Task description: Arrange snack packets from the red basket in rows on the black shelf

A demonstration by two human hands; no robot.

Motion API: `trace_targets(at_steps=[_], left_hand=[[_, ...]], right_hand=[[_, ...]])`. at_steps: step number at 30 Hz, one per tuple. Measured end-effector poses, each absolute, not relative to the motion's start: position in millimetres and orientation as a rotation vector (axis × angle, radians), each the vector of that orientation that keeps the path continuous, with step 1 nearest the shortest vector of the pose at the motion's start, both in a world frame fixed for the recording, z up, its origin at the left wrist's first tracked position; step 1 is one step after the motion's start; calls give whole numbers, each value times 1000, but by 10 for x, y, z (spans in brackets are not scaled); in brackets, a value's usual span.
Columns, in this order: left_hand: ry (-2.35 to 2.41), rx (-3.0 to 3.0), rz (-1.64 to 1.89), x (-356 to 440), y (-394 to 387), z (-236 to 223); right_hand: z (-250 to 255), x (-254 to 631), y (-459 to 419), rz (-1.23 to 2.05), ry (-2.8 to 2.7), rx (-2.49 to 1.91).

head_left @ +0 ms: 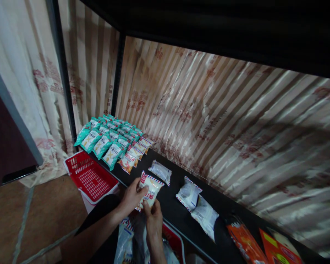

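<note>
A white snack bag (153, 186) with red-and-blue striped edges and red lettering is held up in front of me. My left hand (132, 198) closes on its left side, thumb across the front. At the bag's lower edge, my right hand (153, 216) pinches it with thumb and fingers. Below my hands, several similar bags (125, 240) lie in a red basket (173, 234), partly hidden by my right arm. Just behind the held bag, a pale bag (160, 171) lies face down on the black shelf (170, 200).
Rows of green snack bags (112, 154) stand at the shelf's left end, beside orange-and-white bags (129, 158). Two pale bags (189, 193) lie further right, near orange packets (246, 240). An empty red basket (95, 179) sits at the left. A draped curtain (198, 110) backs the shelf.
</note>
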State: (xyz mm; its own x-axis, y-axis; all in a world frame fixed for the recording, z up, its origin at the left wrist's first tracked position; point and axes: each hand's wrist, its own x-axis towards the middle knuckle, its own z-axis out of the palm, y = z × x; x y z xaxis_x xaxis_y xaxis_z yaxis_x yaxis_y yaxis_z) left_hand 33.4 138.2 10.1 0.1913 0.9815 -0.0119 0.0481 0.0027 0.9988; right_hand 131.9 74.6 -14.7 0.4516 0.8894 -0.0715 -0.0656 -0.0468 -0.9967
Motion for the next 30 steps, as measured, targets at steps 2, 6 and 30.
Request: trace_targets(at_steps=[2, 6, 30], left_hand=[[1178, 1372, 1108, 215, 1397, 60], [1324, 1486, 1216, -11, 1422, -19], [1541, 1920, 1214, -400, 1687, -341]], right_hand=[[-153, 1206, 852, 924, -794, -1377], [-177, 1028, 1045, 878, -829, -1393], [-178, 525, 1885, 488, -1117, -1580]])
